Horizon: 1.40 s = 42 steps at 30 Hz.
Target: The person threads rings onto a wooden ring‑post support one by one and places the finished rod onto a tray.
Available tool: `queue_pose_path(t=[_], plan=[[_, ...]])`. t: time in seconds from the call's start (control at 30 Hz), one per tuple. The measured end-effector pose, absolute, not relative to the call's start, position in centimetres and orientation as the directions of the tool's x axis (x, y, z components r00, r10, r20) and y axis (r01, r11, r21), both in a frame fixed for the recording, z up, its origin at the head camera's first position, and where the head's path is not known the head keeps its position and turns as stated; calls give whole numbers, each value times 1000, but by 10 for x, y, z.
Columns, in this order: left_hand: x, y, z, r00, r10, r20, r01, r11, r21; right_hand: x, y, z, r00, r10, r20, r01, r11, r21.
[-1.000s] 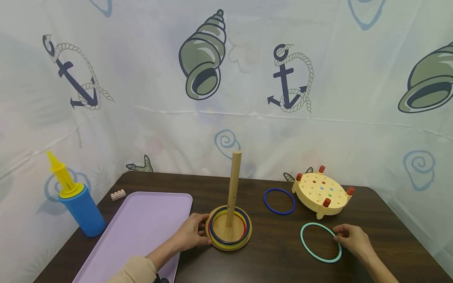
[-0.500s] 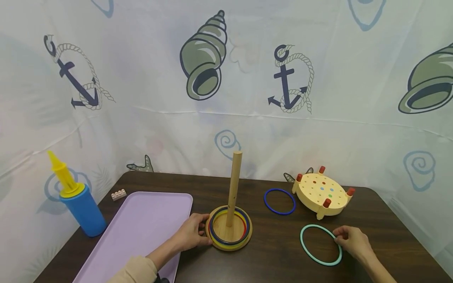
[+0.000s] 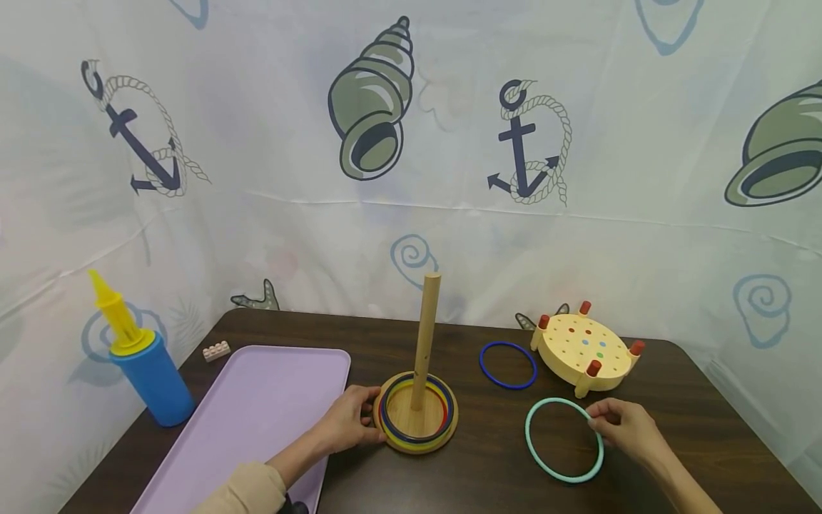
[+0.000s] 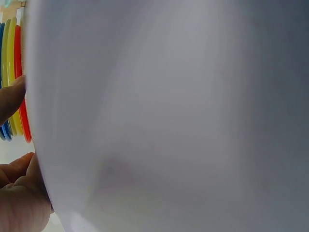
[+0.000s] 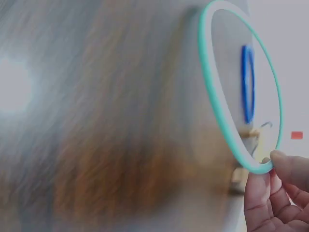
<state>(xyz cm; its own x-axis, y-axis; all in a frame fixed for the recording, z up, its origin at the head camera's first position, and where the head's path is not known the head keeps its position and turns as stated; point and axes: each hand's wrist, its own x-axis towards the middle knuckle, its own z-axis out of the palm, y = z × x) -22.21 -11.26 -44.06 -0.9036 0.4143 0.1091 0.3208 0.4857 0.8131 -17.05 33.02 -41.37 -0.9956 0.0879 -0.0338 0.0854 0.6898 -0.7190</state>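
your mint ring [image 3: 571, 479] is out to the right of the wooden stand [image 3: 427, 335], a little nearer to you than the stand's base. what the coming move likely turns on is that line from ring to stand: the hoop reaches from your right fingers toward the stand, since you have it by the edge farthest from the post. a ring has no long axis of its own, but the post's runs upright, so the hoop's opening would probably need to face down above the post's top. of your two hands, the right hand [image 3: 626, 430] is the one at the ring; the left hand [image 3: 347, 421] is at the stand's left side.

your right thumb and fingertips are closed to a narrow pinch on the ring's rim. in the right wrist view the hoop looks raised off the table, though you can't judge the gap. your left thumb and fingers are bent and set apart, gripping the stand's base rim, seemingly to steady it; some of those fingers are hidden.

around the foot of the stand's post lie stacked rings [image 3: 417, 440] in blue, yellow and red. a loose blue ring [image 3: 514, 387] lies to the stand's right, farther from you than its base.
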Motion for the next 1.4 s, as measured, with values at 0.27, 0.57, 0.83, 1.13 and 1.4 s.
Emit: queue_pose_path(t=[0.27,0.57,0.83,1.13,1.4], plan=[[-219,-112,-436,-902,417,115,322,471,821,-174,300,-388,-991,-35,132,-126,614,-779],[-219,-111,-436,-901,421,104,315,472,824,-179,262,-345,-967,-62,248,-242,528,-814],[-219,-113,-438,-902,421,96,309,474,824,-187,216,-288,-921,-117,371,-388,367,-845],[-221,-114,-442,-899,427,98,318,482,816,-209,167,-259,-907,-125,403,-422,245,-873],[-222,-114,-441,-891,443,100,321,459,829,-233,146,-280,-919,-110,378,-393,313,-865]])
